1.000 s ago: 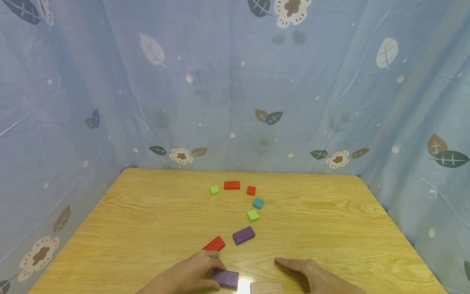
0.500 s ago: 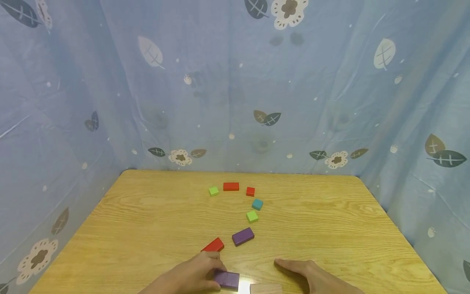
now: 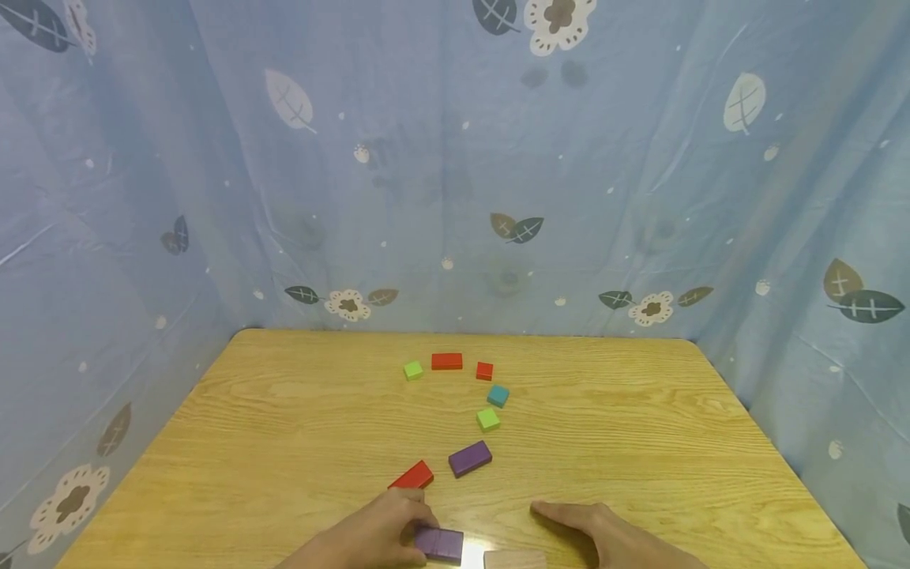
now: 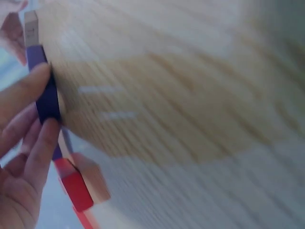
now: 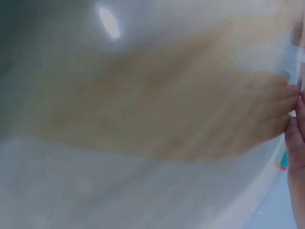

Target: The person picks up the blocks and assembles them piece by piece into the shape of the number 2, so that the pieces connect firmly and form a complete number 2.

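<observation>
Pinching the left end of a purple rectangular block (image 3: pixel 440 545) between thumb and curled fingers, the left hand (image 3: pixel 380 533) rests low on the wood-grain tabletop (image 3: pixel 640 427); the block appears to lie flat, at the lower edge of the head view. The right hand (image 3: pixel 607 536) is relaxed, its index finger extended towards the table, with nothing visible in its hold; whether it touches the plain wooden block (image 3: pixel 515 559) just beside it cannot be told. A nearer red block (image 3: pixel 414 476) lies immediately beyond the left knuckles, and a second purple block (image 3: pixel 470 459) to its right. Farther off are a lime cube (image 3: pixel 488 420), a teal cube (image 3: pixel 498 396), a small red cube (image 3: pixel 485 371), a red rectangular block (image 3: pixel 447 361) and another lime cube (image 3: pixel 413 371). Likely sources of error: because the grip is at one end, the held block could swivel if pushed off-centre; a slide rightwards could strike the plain wooden block across the narrow gap; and lifted or shifted knuckles could knock the nearer red block askew. No container is visible; every block sits directly on the tabletop, before a leaf-and-flower-patterned blue curtain (image 3: pixel 426 182).
</observation>
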`<state>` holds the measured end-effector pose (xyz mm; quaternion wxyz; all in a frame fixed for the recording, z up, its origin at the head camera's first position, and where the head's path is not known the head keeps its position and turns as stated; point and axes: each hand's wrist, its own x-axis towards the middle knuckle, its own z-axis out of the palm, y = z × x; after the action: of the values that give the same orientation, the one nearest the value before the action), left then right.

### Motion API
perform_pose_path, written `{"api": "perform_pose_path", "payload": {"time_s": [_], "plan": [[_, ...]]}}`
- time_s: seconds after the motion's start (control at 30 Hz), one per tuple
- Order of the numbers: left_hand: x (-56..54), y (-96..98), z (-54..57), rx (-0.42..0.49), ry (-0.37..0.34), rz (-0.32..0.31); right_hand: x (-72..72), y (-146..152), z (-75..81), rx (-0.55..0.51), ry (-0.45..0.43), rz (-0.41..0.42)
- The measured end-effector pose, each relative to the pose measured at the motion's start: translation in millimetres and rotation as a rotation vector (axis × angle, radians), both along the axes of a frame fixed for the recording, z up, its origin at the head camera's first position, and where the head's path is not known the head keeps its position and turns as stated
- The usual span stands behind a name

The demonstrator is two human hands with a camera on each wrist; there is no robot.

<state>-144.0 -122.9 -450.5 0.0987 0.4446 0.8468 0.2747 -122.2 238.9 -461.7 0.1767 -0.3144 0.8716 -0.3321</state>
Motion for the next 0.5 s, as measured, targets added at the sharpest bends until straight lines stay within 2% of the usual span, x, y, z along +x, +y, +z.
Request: {"api": "perform_pose_path", "payload": {"time_s": [0.1, 0.2, 0.33, 0.5], "plan": [[0.9, 1.4, 0.3, -0.010, -0.046, 0.033, 2.4, -4, 7.9, 0.062, -0.018, -0.015], [1.4, 2.8, 1.0, -0.022, -0.083, 0.058, 2.7, -6, 12.3, 0.079, 0.062, 0.036], [0.6, 3.5, 1.8, -0.031, -0.090, 0.065, 0.2, -7, 12.6, 0.054, 0.213, 0.129], [-1.2, 4.6, 2.9, -0.045, -0.078, 0.058, -2.9, -13, 11.9, 0.011, 0.287, 0.199]]}}
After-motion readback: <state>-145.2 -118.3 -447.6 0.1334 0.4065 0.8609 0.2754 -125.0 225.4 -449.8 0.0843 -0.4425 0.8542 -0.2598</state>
